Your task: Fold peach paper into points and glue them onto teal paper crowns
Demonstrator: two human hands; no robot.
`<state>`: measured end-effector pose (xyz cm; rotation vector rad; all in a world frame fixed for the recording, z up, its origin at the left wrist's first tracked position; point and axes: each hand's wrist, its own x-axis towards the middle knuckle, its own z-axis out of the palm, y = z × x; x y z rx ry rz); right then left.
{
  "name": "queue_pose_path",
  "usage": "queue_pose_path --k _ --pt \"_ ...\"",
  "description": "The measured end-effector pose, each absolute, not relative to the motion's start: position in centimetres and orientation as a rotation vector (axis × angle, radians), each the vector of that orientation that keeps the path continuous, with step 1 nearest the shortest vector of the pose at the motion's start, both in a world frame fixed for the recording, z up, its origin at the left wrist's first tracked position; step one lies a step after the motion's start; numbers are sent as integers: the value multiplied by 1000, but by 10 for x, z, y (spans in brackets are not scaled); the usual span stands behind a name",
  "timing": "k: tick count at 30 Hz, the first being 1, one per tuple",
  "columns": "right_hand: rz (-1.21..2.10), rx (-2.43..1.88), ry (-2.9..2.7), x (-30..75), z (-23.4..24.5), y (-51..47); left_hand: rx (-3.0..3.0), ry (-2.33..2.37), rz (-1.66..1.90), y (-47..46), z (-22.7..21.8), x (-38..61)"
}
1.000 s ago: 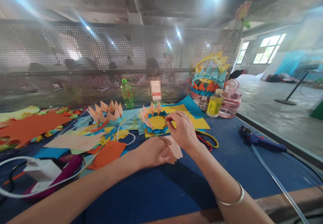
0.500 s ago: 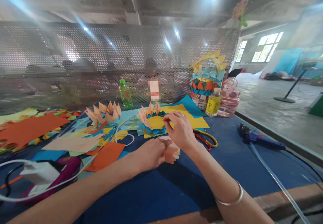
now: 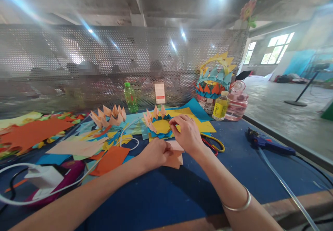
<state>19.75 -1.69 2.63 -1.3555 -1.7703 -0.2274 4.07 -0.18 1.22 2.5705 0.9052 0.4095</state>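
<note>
My left hand (image 3: 154, 153) rests on the blue table (image 3: 182, 189) with its fingers closed on a small stack of pale pink paper pieces (image 3: 174, 159). My right hand (image 3: 186, 134) is just behind it, thumb and forefinger pinched at the edge of a paper flower (image 3: 159, 125) with a yellow centre, blue points and several upright pink petals. What the pinch holds is too small to make out. A metal bangle (image 3: 238, 203) sits on my right forearm.
Scissors with red and yellow handles (image 3: 214, 144) lie right of my right hand. A blue glue gun (image 3: 265, 143) with a clear tube lies further right. Coloured paper sheets (image 3: 33, 132) cover the left. Bottles (image 3: 130, 97) and a finished paper basket (image 3: 214, 82) stand by the mesh screen (image 3: 78, 61).
My left hand has shifted the pink paper stack slightly, and it now lies flatter. My right hand stays pinched at the flower's edge.
</note>
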Motion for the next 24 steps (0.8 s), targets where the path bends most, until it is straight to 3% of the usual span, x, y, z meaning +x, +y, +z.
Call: queue_pose_path --k 24 --pt "-195 -1377 -1821 198 27 -19 2800 664 38 -6 25 11"
